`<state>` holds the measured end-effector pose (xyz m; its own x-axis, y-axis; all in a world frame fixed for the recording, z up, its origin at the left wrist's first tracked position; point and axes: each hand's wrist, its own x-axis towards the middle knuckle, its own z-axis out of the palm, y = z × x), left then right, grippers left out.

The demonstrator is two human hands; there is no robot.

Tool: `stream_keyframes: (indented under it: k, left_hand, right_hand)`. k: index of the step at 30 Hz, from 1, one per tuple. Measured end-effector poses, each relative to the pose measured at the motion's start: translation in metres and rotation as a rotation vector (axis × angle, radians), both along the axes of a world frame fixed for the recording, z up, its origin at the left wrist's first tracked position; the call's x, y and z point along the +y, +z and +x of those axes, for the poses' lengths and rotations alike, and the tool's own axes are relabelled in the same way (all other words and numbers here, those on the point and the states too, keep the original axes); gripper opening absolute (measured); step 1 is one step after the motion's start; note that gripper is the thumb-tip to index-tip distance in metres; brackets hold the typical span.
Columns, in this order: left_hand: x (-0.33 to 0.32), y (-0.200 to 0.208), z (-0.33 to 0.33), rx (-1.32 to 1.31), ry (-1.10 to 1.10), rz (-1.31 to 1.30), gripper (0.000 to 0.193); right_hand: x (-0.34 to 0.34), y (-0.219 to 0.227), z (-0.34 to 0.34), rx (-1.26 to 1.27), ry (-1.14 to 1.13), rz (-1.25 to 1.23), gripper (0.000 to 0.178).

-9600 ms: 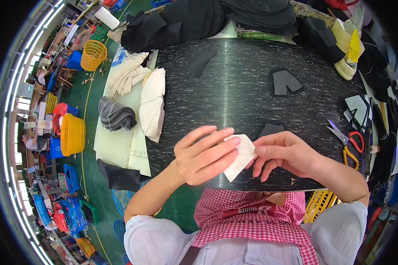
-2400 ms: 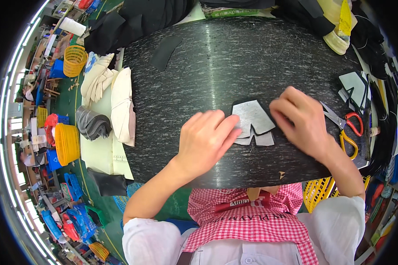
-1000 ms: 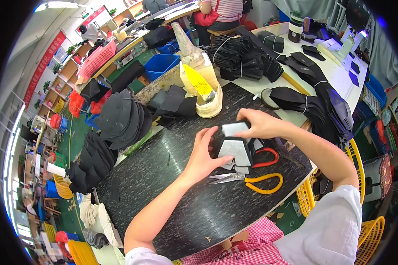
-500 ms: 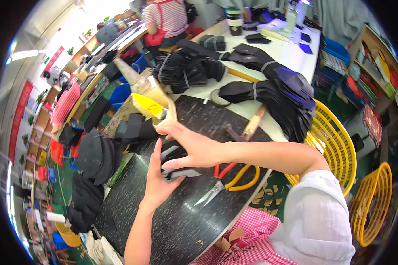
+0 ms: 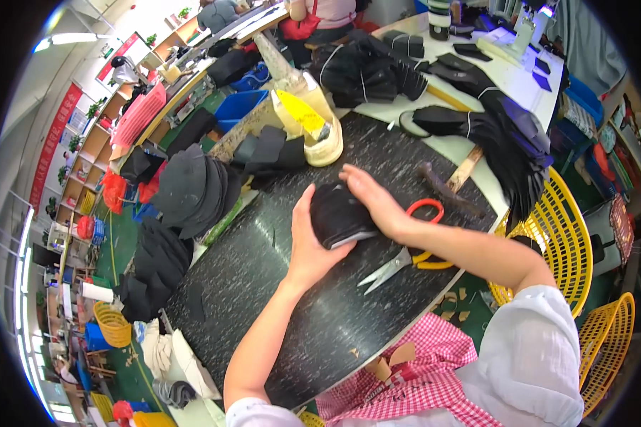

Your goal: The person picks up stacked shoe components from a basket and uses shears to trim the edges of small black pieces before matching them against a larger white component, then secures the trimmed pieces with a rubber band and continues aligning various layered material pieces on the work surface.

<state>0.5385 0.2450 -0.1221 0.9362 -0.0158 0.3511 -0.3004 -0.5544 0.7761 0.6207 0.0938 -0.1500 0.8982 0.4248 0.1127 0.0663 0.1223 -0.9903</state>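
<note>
A small stack of black cut pieces (image 5: 338,213) with a pale lower edge is held between my hands over the dark speckled tabletop (image 5: 263,285). My left hand (image 5: 312,235) cups its left and near side, the thumb along the lower edge. My right hand (image 5: 381,203) presses the right side with fingers extended. Beside my right wrist lie scissors (image 5: 406,265) with red and yellow handles, partly hidden under the forearm. A hammer (image 5: 452,186) with a wooden handle rests beyond that arm.
A cream-coloured fixture (image 5: 324,151) with a yellow piece stands at the table's far side. Stacked dark pieces (image 5: 192,188) lie on the left. Bundled black pieces (image 5: 519,142) cover the far right bench, above a yellow basket (image 5: 573,242).
My hands, earlier spread around the black pieces, now hold them as a compact stack between the palms. The whole view has shifted, so the table and fixture appear farther right.
</note>
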Motion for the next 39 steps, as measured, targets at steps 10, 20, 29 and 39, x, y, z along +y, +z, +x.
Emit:
stream_keyframes:
  k: [10, 20, 29, 39]
  left_hand:
    - [0.002, 0.002, 0.001, 0.007, -0.013, 0.117, 0.095]
    - [0.005, -0.004, -0.002, 0.076, -0.116, 0.079, 0.09]
    - [0.009, -0.002, -0.002, 0.068, -0.126, 0.066, 0.079]
    - [0.006, -0.006, -0.008, 0.058, -0.116, -0.059, 0.08]
  right_hand:
    - [-0.004, 0.034, -0.02, -0.384, 0.317, -0.377, 0.074]
    - [-0.005, 0.034, -0.015, -0.352, 0.338, -0.323, 0.069]
    - [-0.111, 0.063, 0.21, -1.152, -0.243, -1.028, 0.098]
    - [-0.167, 0.083, 0.206, -0.782, -0.461, -0.814, 0.063]
